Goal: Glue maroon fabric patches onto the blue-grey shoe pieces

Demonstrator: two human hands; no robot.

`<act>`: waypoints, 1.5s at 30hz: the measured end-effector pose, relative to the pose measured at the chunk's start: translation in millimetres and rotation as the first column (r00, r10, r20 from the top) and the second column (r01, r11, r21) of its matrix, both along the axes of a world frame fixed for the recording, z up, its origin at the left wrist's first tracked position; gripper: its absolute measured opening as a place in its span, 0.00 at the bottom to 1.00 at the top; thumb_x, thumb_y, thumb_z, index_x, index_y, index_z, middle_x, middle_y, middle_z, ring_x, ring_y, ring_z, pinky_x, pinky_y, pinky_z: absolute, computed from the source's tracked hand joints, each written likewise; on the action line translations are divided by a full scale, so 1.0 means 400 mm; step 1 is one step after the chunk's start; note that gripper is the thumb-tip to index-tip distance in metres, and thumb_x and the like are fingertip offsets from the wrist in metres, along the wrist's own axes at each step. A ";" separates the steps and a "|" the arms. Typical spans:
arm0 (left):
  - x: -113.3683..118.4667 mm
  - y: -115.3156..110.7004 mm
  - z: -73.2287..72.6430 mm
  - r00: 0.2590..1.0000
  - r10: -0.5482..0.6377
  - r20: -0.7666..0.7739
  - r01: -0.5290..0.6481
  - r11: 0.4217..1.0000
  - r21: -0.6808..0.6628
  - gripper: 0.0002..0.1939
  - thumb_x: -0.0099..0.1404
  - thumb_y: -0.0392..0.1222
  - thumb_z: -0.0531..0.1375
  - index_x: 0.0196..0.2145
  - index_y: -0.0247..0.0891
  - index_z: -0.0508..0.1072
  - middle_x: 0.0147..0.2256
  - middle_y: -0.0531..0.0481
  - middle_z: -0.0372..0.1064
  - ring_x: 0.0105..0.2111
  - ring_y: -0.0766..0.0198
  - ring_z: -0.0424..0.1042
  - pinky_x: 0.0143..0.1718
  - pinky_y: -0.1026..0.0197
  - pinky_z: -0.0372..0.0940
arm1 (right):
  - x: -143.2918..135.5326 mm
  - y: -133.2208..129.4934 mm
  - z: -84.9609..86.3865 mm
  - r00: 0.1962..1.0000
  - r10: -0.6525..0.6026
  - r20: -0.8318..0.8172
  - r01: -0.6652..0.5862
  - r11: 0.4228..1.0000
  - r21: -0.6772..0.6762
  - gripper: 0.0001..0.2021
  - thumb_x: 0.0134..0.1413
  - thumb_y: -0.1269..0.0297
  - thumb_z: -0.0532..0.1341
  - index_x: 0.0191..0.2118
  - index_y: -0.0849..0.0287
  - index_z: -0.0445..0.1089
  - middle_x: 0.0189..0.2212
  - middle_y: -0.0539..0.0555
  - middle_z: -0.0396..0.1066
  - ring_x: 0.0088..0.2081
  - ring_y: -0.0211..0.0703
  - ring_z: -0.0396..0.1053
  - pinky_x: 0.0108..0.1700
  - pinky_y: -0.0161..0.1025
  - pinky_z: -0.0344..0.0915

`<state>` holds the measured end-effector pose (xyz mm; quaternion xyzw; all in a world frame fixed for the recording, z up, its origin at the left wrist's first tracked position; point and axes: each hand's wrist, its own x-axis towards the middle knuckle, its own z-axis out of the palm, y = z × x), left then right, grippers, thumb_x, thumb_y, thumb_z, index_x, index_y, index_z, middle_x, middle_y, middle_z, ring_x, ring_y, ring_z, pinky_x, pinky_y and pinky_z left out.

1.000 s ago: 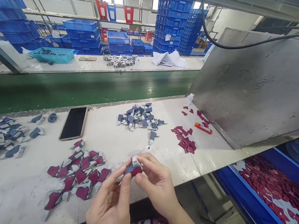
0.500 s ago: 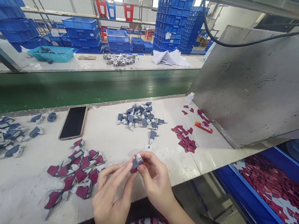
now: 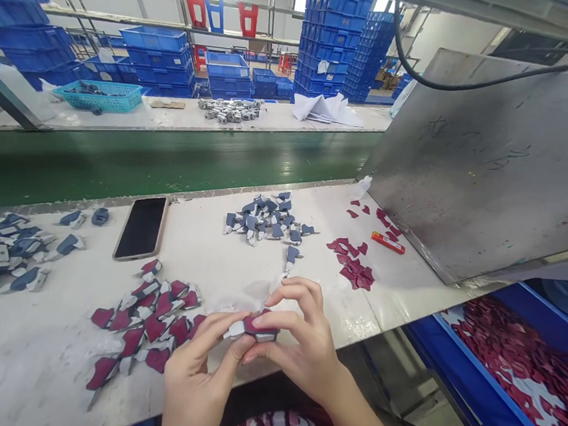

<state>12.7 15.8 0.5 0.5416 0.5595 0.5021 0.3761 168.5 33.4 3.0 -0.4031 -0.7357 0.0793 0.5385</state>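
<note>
Between my two hands is a small moulded piece (image 3: 261, 332) with a dark red top and grey-white sides; a pale tab sticks out at its left end. My left hand (image 3: 206, 366) pinches it from the left with thumb and fingers. My right hand (image 3: 302, 342) grips its right end, thumb below and a finger on the red face. To the left of my hands lies a pile of similar red-topped pieces (image 3: 155, 326). Beyond them is a heap of blue-grey-topped pieces (image 3: 263, 218), and a single one (image 3: 291, 256) lies just past my right fingers.
Thin red flat pieces (image 3: 356, 273) lie at right near an orange-red tube (image 3: 387, 242). A phone (image 3: 140, 229) rests left of centre, by more blue-grey pieces (image 3: 1, 256). A metal panel (image 3: 494, 166) leans at right, above a blue crate (image 3: 508, 388) of red pieces. Behind runs a green belt (image 3: 193, 164).
The held piece has been turned so its red face is up and its pale tab points left. Both hands have shifted their grip, and my right fingers now arch over it.
</note>
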 end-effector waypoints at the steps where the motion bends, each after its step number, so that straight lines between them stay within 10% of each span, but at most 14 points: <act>1: 0.000 -0.001 0.005 0.999 -0.006 0.035 0.007 0.999 -0.043 0.08 0.58 0.47 0.67 0.35 0.44 0.82 0.37 0.50 0.79 0.38 0.58 0.77 0.39 0.63 0.72 | 0.000 0.001 0.005 0.999 -0.008 0.031 0.007 1.000 0.030 0.09 0.53 0.59 0.70 0.38 0.53 0.73 0.36 0.53 0.70 0.46 0.47 0.66 0.52 0.48 0.68; 10: 0.013 -0.012 0.040 0.989 0.062 0.134 -0.029 0.972 -0.235 0.12 0.54 0.51 0.68 0.32 0.41 0.82 0.34 0.49 0.79 0.37 0.56 0.76 0.41 0.61 0.70 | -0.012 -0.008 -0.013 0.983 -0.126 0.137 0.111 0.987 0.113 0.03 0.59 0.62 0.66 0.38 0.50 0.72 0.28 0.49 0.73 0.37 0.44 0.67 0.52 0.46 0.62; 18: 0.020 -0.009 0.041 0.966 0.086 0.243 -0.027 0.972 -0.235 0.15 0.52 0.51 0.70 0.34 0.39 0.83 0.34 0.47 0.79 0.37 0.55 0.77 0.42 0.59 0.71 | -0.015 -0.005 -0.007 0.990 -0.112 -0.088 0.119 0.990 0.080 0.15 0.51 0.63 0.72 0.42 0.47 0.69 0.26 0.44 0.75 0.27 0.41 0.68 0.46 0.47 0.62; 30: 0.030 -0.013 0.050 0.941 0.068 0.330 0.032 0.957 -0.288 0.18 0.51 0.51 0.71 0.37 0.38 0.83 0.38 0.43 0.80 0.41 0.51 0.78 0.46 0.57 0.72 | 0.006 -0.017 -0.066 0.976 -0.212 -0.052 0.218 0.943 0.253 0.07 0.56 0.62 0.69 0.39 0.41 0.75 0.23 0.45 0.75 0.31 0.44 0.69 0.40 0.45 0.64; 38: 0.024 0.003 0.033 0.899 0.108 0.425 0.049 0.938 -0.344 0.21 0.49 0.48 0.73 0.41 0.38 0.82 0.32 0.44 0.80 0.37 0.54 0.80 0.40 0.60 0.75 | 0.004 -0.016 -0.096 0.967 0.050 -0.250 -0.042 0.998 0.036 0.25 0.55 0.72 0.68 0.54 0.35 0.72 0.49 0.54 0.70 0.47 0.47 0.72 0.41 0.45 0.76; 41: 0.019 0.006 0.024 0.931 0.112 0.347 -0.009 0.958 -0.286 0.21 0.49 0.48 0.73 0.41 0.39 0.82 0.38 0.43 0.81 0.39 0.53 0.80 0.41 0.58 0.75 | -0.008 -0.017 -0.085 0.874 0.155 -0.460 -0.269 0.944 -0.193 0.33 0.57 0.70 0.67 0.64 0.40 0.60 0.51 0.56 0.73 0.47 0.46 0.76 0.41 0.43 0.79; 45: 0.032 0.000 0.033 0.922 0.216 0.322 -0.129 0.954 -0.270 0.18 0.51 0.48 0.71 0.41 0.41 0.82 0.40 0.46 0.81 0.43 0.55 0.78 0.46 0.61 0.73 | -0.018 -0.022 -0.072 0.804 0.136 -0.579 -0.379 0.868 -0.322 0.22 0.59 0.71 0.65 0.57 0.44 0.71 0.48 0.55 0.77 0.48 0.47 0.76 0.47 0.46 0.77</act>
